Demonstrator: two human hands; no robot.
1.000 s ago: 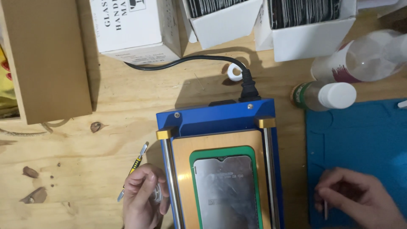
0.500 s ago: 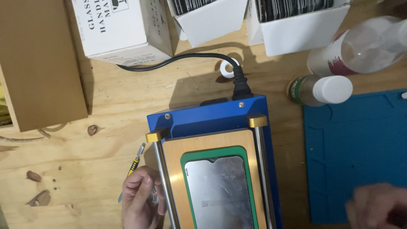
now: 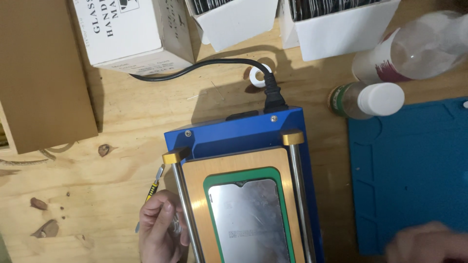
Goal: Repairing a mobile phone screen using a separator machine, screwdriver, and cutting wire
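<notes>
Left hand (image 3: 161, 226) pinches a small clear part beside the blue heating plate (image 3: 234, 139); brushing the plate risks burns. Blurred right hand's (image 3: 429, 243) grip: cannot tell.

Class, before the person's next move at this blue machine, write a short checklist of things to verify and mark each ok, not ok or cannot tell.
1. Phone screen lies flat inside the green frame: ok.
2. Power cord plugged into the blue machine: ok.
3. Left hand beside the left rail: ok.
4. Yellow-handled tool gripped: cannot tell.
5. Right hand sharp enough to judge: not ok, blurred.
6. Small bottle capped: ok.
</notes>
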